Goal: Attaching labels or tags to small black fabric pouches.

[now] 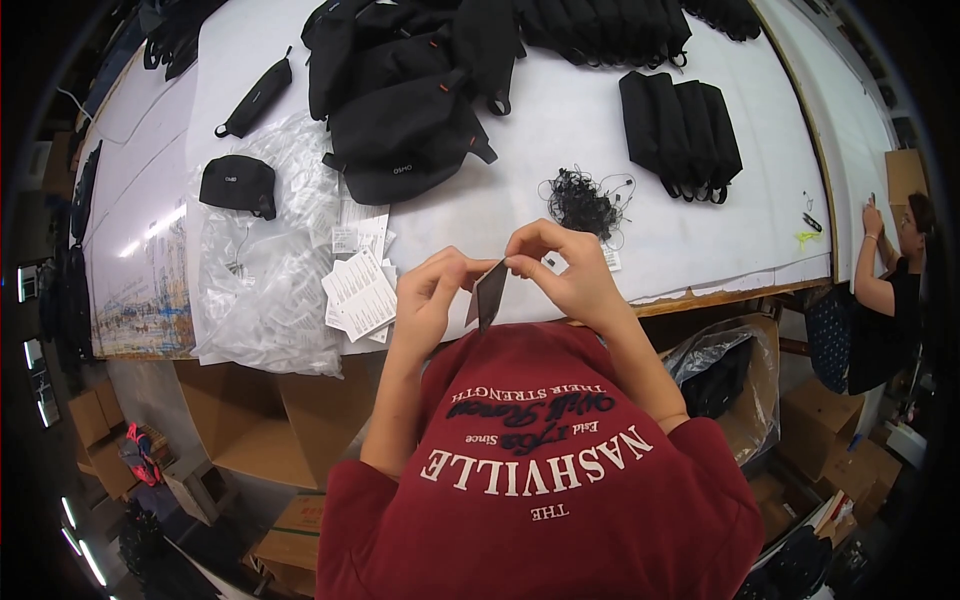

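Note:
Between my two hands, just in front of my body at the table's edge, is a thin dark card like a hang tag [488,297], tilted on edge. My left hand [430,290] pinches its left side with thumb and fingers. At its top corner my right hand [565,268] is closed in a pinch; whether a thin string is there too is too small to tell. Beyond my right hand lies a tangle of thin black strings [583,203]. Printed white paper slips [361,297] lie beside my left hand.
Clear plastic bags [265,290] spread over the table's left, with a small black pouch [238,186] on them. Black bags [405,140] heap up behind; more black pouches [682,137] stand in a row. Open cartons [270,425] sit below. Another person [885,270] works at right.

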